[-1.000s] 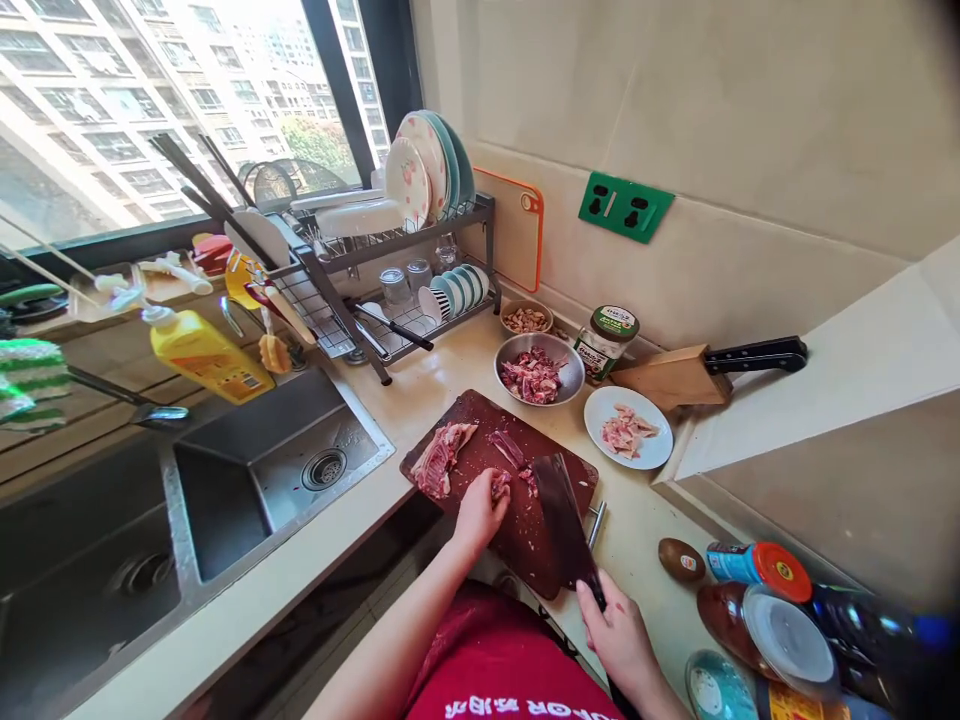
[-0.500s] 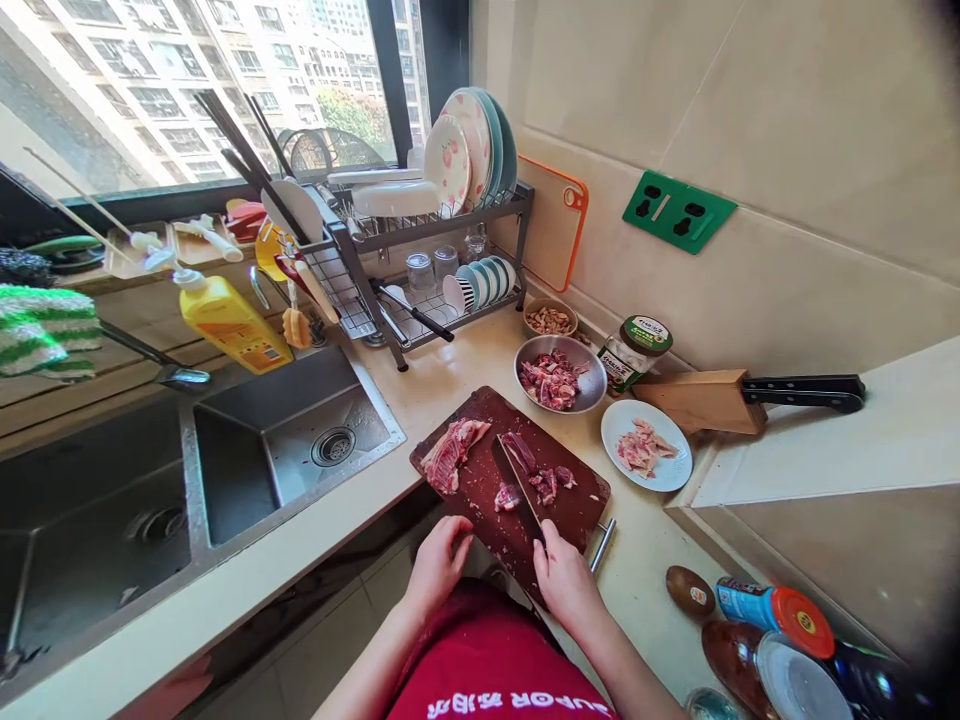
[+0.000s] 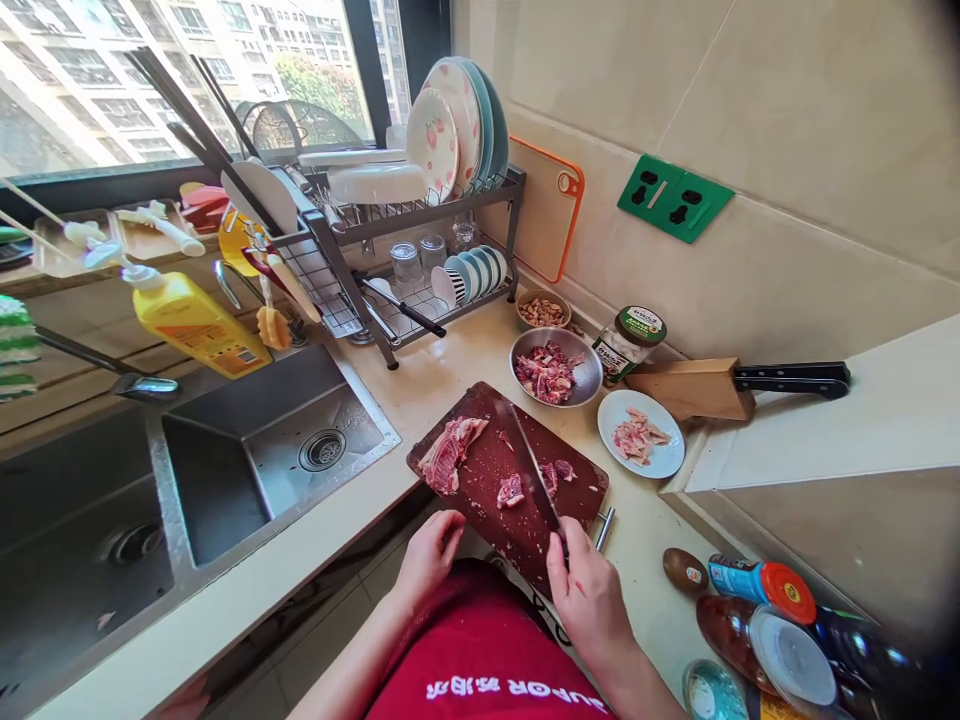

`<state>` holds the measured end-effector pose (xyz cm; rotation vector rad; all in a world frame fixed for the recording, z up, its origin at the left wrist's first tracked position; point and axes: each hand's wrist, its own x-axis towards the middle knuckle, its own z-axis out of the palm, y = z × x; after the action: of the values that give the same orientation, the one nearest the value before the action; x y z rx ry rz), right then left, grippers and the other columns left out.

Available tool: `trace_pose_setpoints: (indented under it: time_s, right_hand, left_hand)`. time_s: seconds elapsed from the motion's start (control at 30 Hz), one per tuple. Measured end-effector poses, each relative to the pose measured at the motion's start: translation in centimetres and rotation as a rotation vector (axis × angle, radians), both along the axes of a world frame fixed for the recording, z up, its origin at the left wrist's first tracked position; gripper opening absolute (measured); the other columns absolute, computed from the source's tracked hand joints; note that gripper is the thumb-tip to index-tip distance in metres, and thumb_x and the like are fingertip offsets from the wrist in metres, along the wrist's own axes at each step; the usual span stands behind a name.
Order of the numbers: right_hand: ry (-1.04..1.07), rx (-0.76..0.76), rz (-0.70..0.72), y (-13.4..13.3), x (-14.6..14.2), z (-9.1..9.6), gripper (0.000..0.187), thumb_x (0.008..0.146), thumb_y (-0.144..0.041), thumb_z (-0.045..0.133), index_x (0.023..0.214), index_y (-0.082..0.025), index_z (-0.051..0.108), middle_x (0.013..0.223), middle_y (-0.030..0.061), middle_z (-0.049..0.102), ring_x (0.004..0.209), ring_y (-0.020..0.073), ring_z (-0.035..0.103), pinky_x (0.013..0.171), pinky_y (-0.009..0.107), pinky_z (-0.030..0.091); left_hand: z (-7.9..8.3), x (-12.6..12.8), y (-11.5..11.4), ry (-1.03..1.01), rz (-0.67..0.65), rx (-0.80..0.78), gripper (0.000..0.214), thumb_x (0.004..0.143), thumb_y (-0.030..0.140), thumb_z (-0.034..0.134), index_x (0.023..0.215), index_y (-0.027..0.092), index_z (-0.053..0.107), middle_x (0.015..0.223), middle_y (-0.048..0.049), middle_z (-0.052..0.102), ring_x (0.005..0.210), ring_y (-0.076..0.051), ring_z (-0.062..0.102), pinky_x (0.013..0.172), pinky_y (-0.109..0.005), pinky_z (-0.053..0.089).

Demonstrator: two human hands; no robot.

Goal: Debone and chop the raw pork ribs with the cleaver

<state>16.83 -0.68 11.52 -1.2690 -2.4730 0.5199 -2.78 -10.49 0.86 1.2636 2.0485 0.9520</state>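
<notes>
A dark red cutting board (image 3: 480,480) lies on the counter with a slab of raw ribs (image 3: 448,455) at its left and small cut meat pieces (image 3: 511,491) near the middle. My right hand (image 3: 589,595) grips the handle of a cleaver (image 3: 534,468), whose blade stands edge-down on the board among the pieces. My left hand (image 3: 431,553) rests at the board's near edge, fingers curled, holding nothing that I can see.
A steel bowl of chopped meat (image 3: 556,366), a white plate of meat scraps (image 3: 640,446), a jar (image 3: 625,340) and a knife block (image 3: 697,388) sit behind the board. A sink (image 3: 262,450) is at the left, a dish rack (image 3: 405,230) behind, bottles (image 3: 761,590) at the right.
My left hand let go of the meat and drew back to the board's near edge. The cleaver swung from lying flat at the right to standing edge-down among the pieces.
</notes>
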Motion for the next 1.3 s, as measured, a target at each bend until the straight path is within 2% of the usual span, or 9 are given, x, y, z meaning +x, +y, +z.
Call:
trace_pose_setpoints:
  time_s: [0.1,0.23,0.47,0.67,0.87,0.97,1.07,1.17,1.3]
  right_hand:
    - [-0.175,-0.13,-0.032,0.1,-1.3,-0.4,0.027,0.09,-0.025,0.029,0.099,-0.015,0.052,0.082,0.0106,0.066,0.072,0.0191,0.064,0.062,0.026,0.044]
    - [-0.498,-0.347,-0.059,0.7,-3.3,-3.5,0.022,0.089,-0.018,0.031,0.099,-0.016,0.051,0.073,0.0082,0.068,0.065,0.0191,0.065,0.054,0.024,0.04]
    - [-0.49,-0.344,-0.052,1.3,-3.7,-4.4,0.019,0.089,-0.019,0.032,0.096,-0.017,0.05,0.081,0.0098,0.068,0.071,0.0197,0.066,0.056,0.025,0.04]
    - [-0.445,-0.386,-0.053,0.6,-2.0,-4.4,0.021,0.087,-0.019,0.033,0.1,-0.017,0.05,0.082,0.0097,0.069,0.073,0.0212,0.066,0.058,0.026,0.04]
    - [-0.327,-0.452,-0.079,1.2,-1.1,-5.3,0.022,0.086,-0.02,0.035,0.098,-0.016,0.053,0.08,0.0116,0.068,0.072,0.0217,0.065,0.058,0.026,0.04]
    - [-0.248,-0.471,-0.084,1.8,0.1,-5.6,0.022,0.088,-0.024,0.032,0.095,-0.019,0.053,0.078,0.0063,0.067,0.069,0.0165,0.064,0.058,0.023,0.041]
    - [-0.031,-0.587,-0.195,2.1,2.8,-5.9,0.026,0.089,-0.032,0.027,0.095,-0.02,0.049,0.058,-0.0015,0.059,0.048,0.0119,0.057,0.047,0.021,0.04]
    - [0.277,-0.809,-0.397,2.9,5.9,-6.5,0.024,0.085,-0.043,0.032,0.085,-0.022,0.043,0.044,-0.0097,0.043,0.03,0.0081,0.041,0.033,0.019,0.033]
    - [0.43,-1.005,-0.481,5.1,8.8,-8.0,0.026,0.078,-0.049,0.039,0.076,-0.024,0.034,0.045,-0.013,0.038,0.027,0.0046,0.034,0.028,0.016,0.03]
  left_hand:
    - [-0.4,-0.5,-0.7,0.004,0.004,-0.004,0.016,0.081,0.027,0.043,0.087,0.022,0.057,0.084,-0.0025,0.063,0.078,-0.017,0.059,0.072,-0.029,0.048]
    - [-0.2,-0.4,0.1,0.024,-0.045,-0.008,0.017,0.083,0.028,0.042,0.09,0.02,0.056,0.087,-0.004,0.062,0.081,-0.017,0.059,0.075,-0.031,0.048]
    - [0.0,3.3,6.3,0.259,-0.202,0.12,0.032,0.078,0.022,0.051,0.109,0.017,0.048,0.112,-0.0111,0.052,0.105,-0.023,0.05,0.09,-0.041,0.043]
    - [-1.4,4.3,8.0,0.465,-0.185,0.093,0.021,0.076,0.018,0.049,0.097,0.014,0.049,0.099,-0.0114,0.054,0.095,-0.024,0.05,0.085,-0.041,0.044]
    - [-0.7,4.4,8.2,0.498,-0.244,-0.035,0.016,0.074,0.014,0.046,0.09,0.016,0.048,0.093,-0.0085,0.054,0.09,-0.022,0.049,0.082,-0.037,0.043]
    - [-0.1,4.4,8.3,0.48,-0.276,-0.106,0.013,0.072,0.011,0.044,0.083,0.018,0.047,0.085,-0.007,0.054,0.086,-0.021,0.05,0.08,-0.036,0.043]
    - [0.5,3.8,8.5,0.36,-0.217,-0.101,0.017,0.072,0.011,0.044,0.088,0.018,0.046,0.084,-0.0057,0.055,0.084,-0.02,0.052,0.077,-0.033,0.043]
    - [1.1,2.9,9.5,0.212,-0.149,-0.077,0.035,0.073,0.012,0.045,0.107,0.017,0.042,0.095,-0.0072,0.056,0.091,-0.019,0.054,0.082,-0.032,0.043]
    - [1.9,3.1,11.2,0.113,-0.292,-0.125,0.075,0.061,0.022,0.064,0.128,0.015,0.03,0.12,-0.0135,0.044,0.111,-0.025,0.046,0.094,-0.036,0.037]
